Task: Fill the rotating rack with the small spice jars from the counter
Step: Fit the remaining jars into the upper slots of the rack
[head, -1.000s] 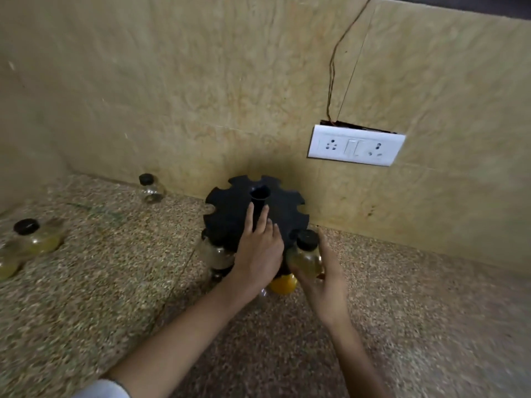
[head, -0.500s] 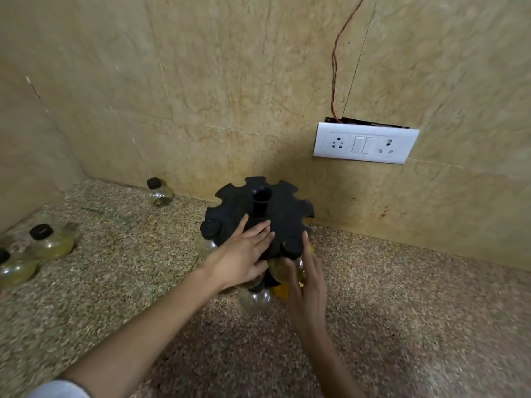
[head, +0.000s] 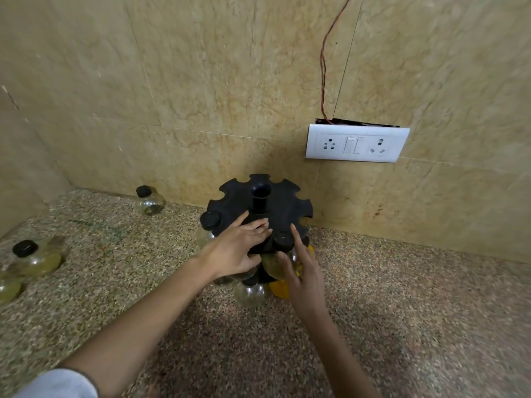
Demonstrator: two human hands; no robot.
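Observation:
The black rotating rack [head: 283, 206] stands on the speckled counter against the wall. My left hand [head: 237, 251] lies on its top disc, fingers over the top and thumb under the front edge. My right hand [head: 306, 272] has thumb and fingers around a black-capped spice jar [head: 275, 267] that sits in a front slot of the top disc. A second jar [head: 209, 221] hangs in a slot at the left. Below, a clear jar [head: 250, 294] and a yellow jar [head: 280, 288] sit in the lower tier. Loose jars lie at the back [head: 150, 201] and far left [head: 36, 258], [head: 8, 288].
A tiled wall rises right behind the rack. A white socket plate [head: 356, 143] with a red wire [head: 324, 67] running up from it is mounted to the upper right. A side wall closes the counter [head: 402, 297] off at the left.
My right hand has pushed the jar from beside the rack into a front slot of the top disc. My left hand slid from the centre post toward the front edge.

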